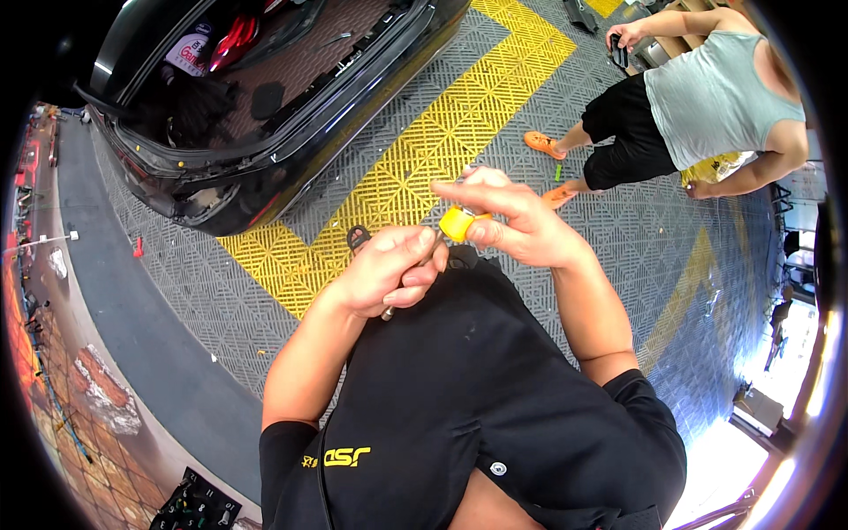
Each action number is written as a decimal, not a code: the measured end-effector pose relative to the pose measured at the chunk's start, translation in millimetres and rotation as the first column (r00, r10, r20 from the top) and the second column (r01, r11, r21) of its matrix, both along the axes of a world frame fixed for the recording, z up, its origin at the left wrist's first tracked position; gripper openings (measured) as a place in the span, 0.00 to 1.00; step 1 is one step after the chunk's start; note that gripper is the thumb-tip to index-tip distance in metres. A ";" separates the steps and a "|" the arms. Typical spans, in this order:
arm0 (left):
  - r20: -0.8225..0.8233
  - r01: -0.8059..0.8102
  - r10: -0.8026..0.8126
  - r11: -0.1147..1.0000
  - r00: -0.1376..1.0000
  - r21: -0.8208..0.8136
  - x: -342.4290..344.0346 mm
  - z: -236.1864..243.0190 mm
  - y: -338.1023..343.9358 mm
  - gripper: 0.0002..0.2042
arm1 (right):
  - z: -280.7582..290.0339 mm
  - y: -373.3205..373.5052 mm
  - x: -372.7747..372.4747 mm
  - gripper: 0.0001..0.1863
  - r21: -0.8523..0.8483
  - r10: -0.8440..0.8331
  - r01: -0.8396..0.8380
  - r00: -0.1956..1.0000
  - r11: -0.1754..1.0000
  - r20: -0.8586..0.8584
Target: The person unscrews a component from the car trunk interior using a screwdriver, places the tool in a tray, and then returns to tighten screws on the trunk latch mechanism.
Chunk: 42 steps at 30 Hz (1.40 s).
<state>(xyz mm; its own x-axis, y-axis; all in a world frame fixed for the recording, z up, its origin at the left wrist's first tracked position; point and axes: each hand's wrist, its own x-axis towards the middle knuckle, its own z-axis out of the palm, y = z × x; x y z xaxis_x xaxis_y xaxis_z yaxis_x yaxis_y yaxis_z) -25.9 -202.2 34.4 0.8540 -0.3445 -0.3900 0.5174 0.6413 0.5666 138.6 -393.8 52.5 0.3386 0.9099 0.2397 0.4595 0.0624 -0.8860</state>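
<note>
My left hand (393,272) is closed around a thin metal rod (389,313), whose lower end pokes out below the fingers. At the rod's upper end, by my left thumb, is a short yellow cylindrical piece (456,223), perhaps a roll of tape. The thumb and fingers of my right hand (521,216) close on its right side, with the index finger stretched over it. Both hands are close together in front of my black shirt (433,371). My left fingers hide most of the rod.
A black car (291,141) stands at the upper left with its rear open and parts inside. At the right, a person (707,97) in a grey tank top holds a dark object. Grey and yellow grid tiles (415,168) cover the floor. A black numbered mat (196,503) lies lower left.
</note>
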 end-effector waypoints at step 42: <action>0.717 -0.718 -0.044 -0.079 0.695 0.691 19.0 -13.6 -23.4 0.08 | -17.1 15.3 -24.1 0.20 -0.036 -0.385 0.391 0.917 0.920 0.106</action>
<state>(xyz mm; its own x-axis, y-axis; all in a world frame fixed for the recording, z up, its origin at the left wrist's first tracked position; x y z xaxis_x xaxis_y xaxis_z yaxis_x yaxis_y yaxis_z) -6.9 -225.5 20.8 0.8309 0.3780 0.4084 -0.0858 -0.6381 0.7652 114.5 -378.5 35.4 0.6458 0.7244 0.2414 0.5200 -0.1858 -0.8337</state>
